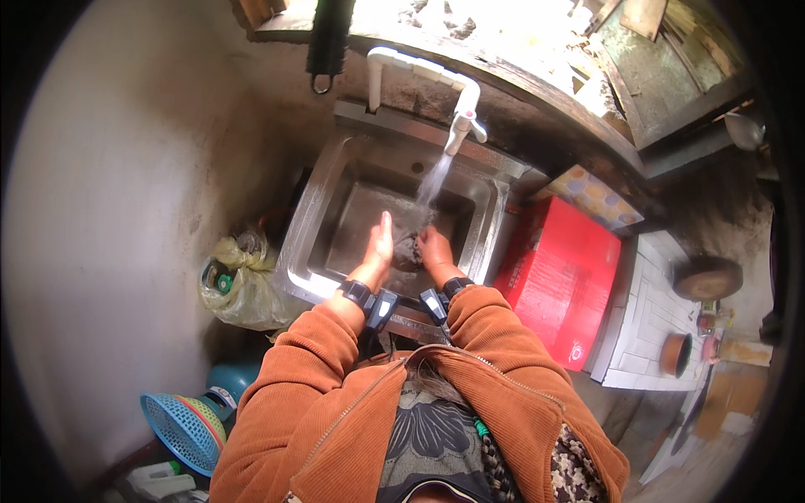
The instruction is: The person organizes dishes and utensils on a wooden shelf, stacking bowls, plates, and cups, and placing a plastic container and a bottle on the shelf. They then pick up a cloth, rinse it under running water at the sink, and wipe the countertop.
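Water (435,179) runs from a white plastic faucet (461,129) into a stainless steel sink (324,188). Beneath the stream, over the basin, my right hand (435,247) has its fingers bent around part of a dark, wet item (409,244) that looks like a cloth or scrubber; its exact kind is unclear. My left hand (379,246) is at the item's left side, palm facing it, fingers extended and pointing up the picture. Whether the left palm touches the item cannot be told. Both wrists wear black straps with small devices.
A red box (563,276) stands right of the sink, before a white tiled counter (648,308) with a brown pot (676,354). At left are a yellowish plastic bag (236,298), a teal gas cylinder (233,380) and blue plastic baskets (179,431). A black-handled utensil (329,44) hangs above.
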The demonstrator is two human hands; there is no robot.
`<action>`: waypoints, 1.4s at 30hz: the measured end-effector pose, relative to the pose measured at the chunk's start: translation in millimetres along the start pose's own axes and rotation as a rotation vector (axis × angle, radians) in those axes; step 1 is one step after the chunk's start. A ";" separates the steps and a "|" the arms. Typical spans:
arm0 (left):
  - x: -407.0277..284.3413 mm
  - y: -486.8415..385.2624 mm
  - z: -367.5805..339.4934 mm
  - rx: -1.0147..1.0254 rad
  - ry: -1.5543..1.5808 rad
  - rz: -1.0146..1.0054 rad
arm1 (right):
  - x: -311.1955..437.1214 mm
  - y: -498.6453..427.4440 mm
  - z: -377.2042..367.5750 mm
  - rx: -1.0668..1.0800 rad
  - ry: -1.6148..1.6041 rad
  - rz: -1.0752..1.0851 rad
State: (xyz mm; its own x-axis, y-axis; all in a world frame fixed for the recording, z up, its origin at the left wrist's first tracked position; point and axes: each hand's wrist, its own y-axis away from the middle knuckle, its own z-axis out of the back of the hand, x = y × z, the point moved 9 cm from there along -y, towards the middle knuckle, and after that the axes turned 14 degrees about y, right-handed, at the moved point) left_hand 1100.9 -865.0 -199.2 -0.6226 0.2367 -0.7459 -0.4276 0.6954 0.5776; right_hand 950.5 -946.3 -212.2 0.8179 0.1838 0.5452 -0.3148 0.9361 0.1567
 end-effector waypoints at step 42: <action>82.8 -28.3 -11.5 -0.116 0.449 0.397 | 49.0 3.1 22.8 0.025 -0.315 -0.059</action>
State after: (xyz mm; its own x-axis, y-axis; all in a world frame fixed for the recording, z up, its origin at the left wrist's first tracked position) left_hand 1054.0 -872.9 -273.5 -0.9538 0.1357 -0.2679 -0.1592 0.5279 0.8342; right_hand 978.6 -941.3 -166.2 0.6474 0.0237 0.7618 -0.2860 0.9340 0.2139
